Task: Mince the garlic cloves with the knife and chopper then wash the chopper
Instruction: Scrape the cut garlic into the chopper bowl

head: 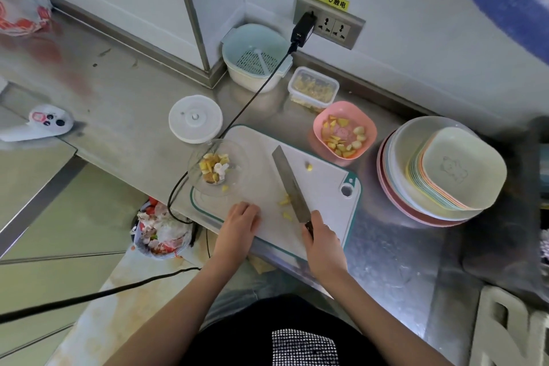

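Observation:
A white cutting board [320, 184] with a teal rim lies on the steel counter. My right hand [322, 235] grips the handle of a cleaver knife [289, 184], whose blade lies along the board beside a few cut yellow pieces [284, 202]. My left hand [240, 221] rests on the board's near left part with its fingers curled under. The clear chopper bowl [218, 168], with its white blade post and yellow chunks inside, stands on the board's left end. Its white lid [195, 119] lies on the counter behind. A pink bowl [344, 129] holds garlic cloves and yellow pieces.
A pale colander bowl [255, 56] and a clear lidded box [313, 88] stand by the wall. A black cable [237, 116] runs from the wall socket across the counter. A stack of plates and bowls [439, 172] sits at the right. A waste bin [162, 232] stands below the counter edge.

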Demonstrator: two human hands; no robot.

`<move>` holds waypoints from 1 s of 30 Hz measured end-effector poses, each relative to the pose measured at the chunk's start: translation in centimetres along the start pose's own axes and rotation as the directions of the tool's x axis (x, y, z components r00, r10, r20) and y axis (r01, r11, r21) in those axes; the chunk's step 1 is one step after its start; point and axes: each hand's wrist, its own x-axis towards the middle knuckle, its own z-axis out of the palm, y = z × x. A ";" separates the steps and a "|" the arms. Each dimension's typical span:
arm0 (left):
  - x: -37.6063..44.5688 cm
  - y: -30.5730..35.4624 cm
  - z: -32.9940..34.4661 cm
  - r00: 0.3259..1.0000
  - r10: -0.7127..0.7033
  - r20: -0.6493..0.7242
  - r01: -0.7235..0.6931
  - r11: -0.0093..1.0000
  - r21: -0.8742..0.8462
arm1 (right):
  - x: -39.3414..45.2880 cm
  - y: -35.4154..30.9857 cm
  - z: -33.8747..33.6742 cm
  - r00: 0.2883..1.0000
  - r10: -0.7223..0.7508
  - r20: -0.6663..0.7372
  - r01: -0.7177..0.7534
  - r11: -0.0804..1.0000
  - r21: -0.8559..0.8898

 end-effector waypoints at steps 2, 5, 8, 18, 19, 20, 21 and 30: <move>-0.1 -0.5 -0.1 0.998 0.058 -0.030 -0.057 0.998 0.031 | -0.5 0.4 -0.2 0.999 -0.012 -0.035 0.014 0.999 0.046; -0.5 -1.1 -0.1 0.989 0.137 -0.046 -0.133 0.987 0.084 | -0.9 0.5 -0.3 0.999 -0.017 -0.040 0.019 0.999 0.047; -0.6 -1.2 -0.2 0.989 0.142 -0.043 -0.135 0.982 0.131 | -1.1 0.2 0.2 0.999 -0.015 -0.044 0.016 0.999 0.030; -0.1 -0.7 -1.0 0.981 0.188 0.044 -0.193 0.955 0.224 | -0.6 -0.7 2.1 0.999 0.032 0.006 -0.030 0.985 -0.170; -0.2 -1.0 -0.9 0.977 0.199 0.076 -0.212 0.945 0.248 | -0.6 -0.8 2.0 0.999 0.042 0.000 -0.042 0.983 -0.180; -0.2 -1.1 -0.8 0.973 0.195 0.123 -0.222 0.939 0.262 | -0.6 -1.0 2.0 0.999 0.051 -0.003 -0.051 0.981 -0.190; -0.1 -1.3 -0.5 0.965 0.204 0.166 -0.246 0.926 0.288 | -0.5 -1.1 1.9 0.998 0.055 -0.007 -0.055 0.978 -0.202; 0.5 0.0 -1.1 0.971 0.120 0.209 -0.207 0.856 0.474 | -0.1 -2.0 2.6 0.994 0.020 0.108 0.021 0.933 -0.360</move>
